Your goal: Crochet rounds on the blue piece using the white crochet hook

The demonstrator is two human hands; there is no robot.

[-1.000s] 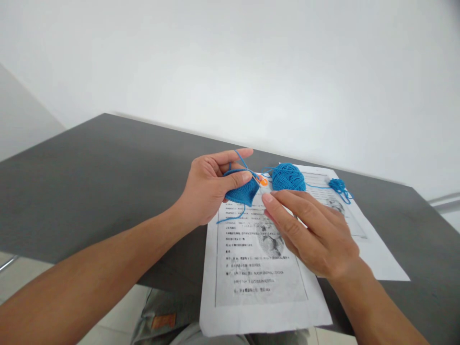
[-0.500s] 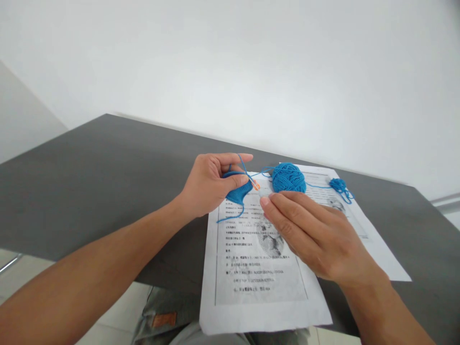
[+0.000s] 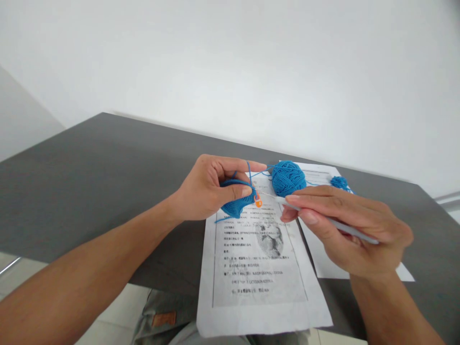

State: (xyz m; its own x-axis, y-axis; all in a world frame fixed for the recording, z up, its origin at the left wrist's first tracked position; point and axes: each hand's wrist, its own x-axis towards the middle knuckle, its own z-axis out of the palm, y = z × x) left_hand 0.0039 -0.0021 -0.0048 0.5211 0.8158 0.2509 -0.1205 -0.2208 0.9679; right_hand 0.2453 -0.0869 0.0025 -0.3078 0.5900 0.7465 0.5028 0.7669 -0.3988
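Note:
Between the thumb and fingers of my left hand (image 3: 212,187) is a small blue crochet piece (image 3: 237,203), with a loose tail hanging at its lower left. Blue yarn loops over my stretched index finger. An orange stitch marker (image 3: 258,200) dangles from the right edge of the piece. My right hand (image 3: 345,225) grips a crochet hook (image 3: 338,224) with a pale grey handle, its thin metal shaft pointing left to the edge of the piece by the marker. Whether the tip sits inside a stitch is too small to tell.
A blue yarn ball (image 3: 288,178) lies behind my right hand, with a smaller tangle of blue yarn (image 3: 339,183) to its right. A printed sheet (image 3: 266,316) lies under my hands, and another sheet (image 3: 359,258) is partly covered by my right hand. The dark table (image 3: 89,191) meets a white wall.
My right hand has turned and drawn a little to the right, so the hook's handle now shows. The orange marker hangs lower and plainer in view. My left index finger reaches farther right.

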